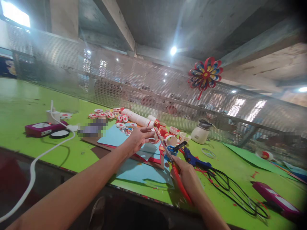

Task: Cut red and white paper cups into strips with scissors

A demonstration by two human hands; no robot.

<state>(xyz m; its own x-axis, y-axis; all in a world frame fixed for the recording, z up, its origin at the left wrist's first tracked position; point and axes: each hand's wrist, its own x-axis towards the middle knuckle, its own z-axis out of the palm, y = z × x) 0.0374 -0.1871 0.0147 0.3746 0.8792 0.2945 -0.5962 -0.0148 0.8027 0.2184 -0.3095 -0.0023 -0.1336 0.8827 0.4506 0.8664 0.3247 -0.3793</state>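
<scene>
My right hand (185, 174) grips a pair of scissors (177, 179) by the red handles, its blades pointing up and away toward my left fingertips. The fingers of my left hand (137, 140) reach forward, the thumb and forefinger closing on what looks like a small pale piece of paper (156, 135) beside the blades. Its outline is hard to make out. Light blue paper sheets (112, 135) lie over red and brown sheets beneath my left hand. Another light blue sheet (141, 172) rests at the table's near edge. A blue roll of tape (170, 151) sits just beyond my right hand.
Several red-and-white paper rings (174, 130) and a long white roll (137, 118) lie behind. A blue glue gun (195, 159) with a black cable, a beige jug (200, 131) and a purple device (275, 198) stand right. A white cable (35, 159) crosses the left side.
</scene>
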